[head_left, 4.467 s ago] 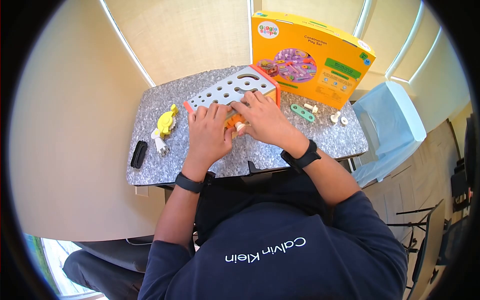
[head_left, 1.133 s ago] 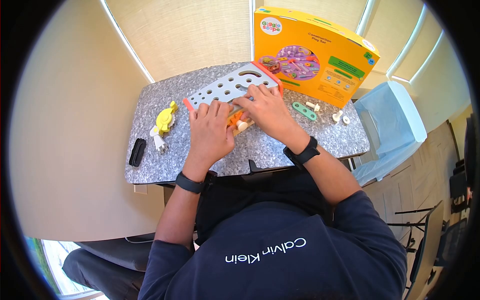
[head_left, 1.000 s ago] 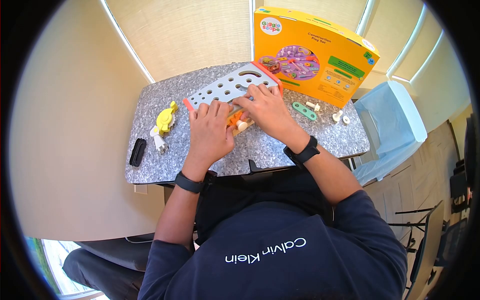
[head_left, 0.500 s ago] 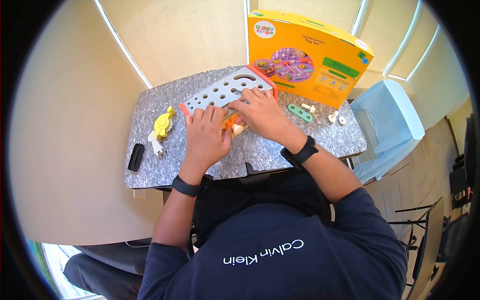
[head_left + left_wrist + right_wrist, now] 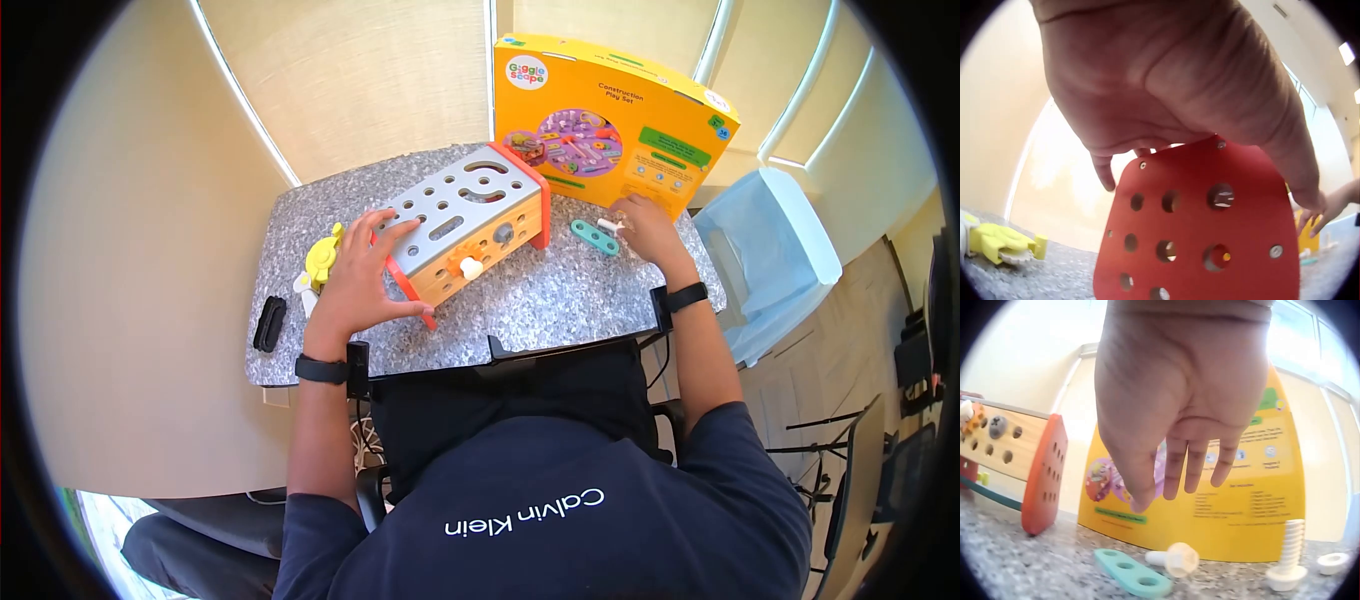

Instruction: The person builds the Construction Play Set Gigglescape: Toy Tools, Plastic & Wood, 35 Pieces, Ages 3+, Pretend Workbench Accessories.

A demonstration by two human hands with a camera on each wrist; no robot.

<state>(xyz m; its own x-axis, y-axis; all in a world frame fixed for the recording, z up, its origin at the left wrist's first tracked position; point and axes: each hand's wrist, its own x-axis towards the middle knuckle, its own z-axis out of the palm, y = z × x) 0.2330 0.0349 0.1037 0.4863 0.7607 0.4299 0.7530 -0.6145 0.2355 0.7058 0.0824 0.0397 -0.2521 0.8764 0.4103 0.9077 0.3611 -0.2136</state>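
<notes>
A toy workbench (image 5: 470,198) with a grey perforated top, wooden front and red end panels stands on the table. On its front sit an orange gear (image 5: 462,258) with a white bolt head (image 5: 471,268) and a grey screw (image 5: 503,233). My left hand (image 5: 360,280) spreads over the left end, fingers above the top and thumb out by the red panel (image 5: 1197,225). My right hand (image 5: 1179,406) hangs with fingers down over a lying white bolt (image 5: 1179,559), holding nothing. Beside that bolt lies a teal three-hole strip (image 5: 1132,575).
An upright white bolt (image 5: 1287,562) and a white ring-shaped nut (image 5: 1333,563) are at the right. The yellow play set box (image 5: 610,110) stands behind. A yellow toy piece (image 5: 1004,240) and black object (image 5: 269,324) lie left. A blue-lined bin (image 5: 780,250) stands beside the table.
Both hands have left the workbench's front, where the orange gear and white bolt head stay. My left hand has shifted to the left end; my right has moved right, over the loose bolt.
</notes>
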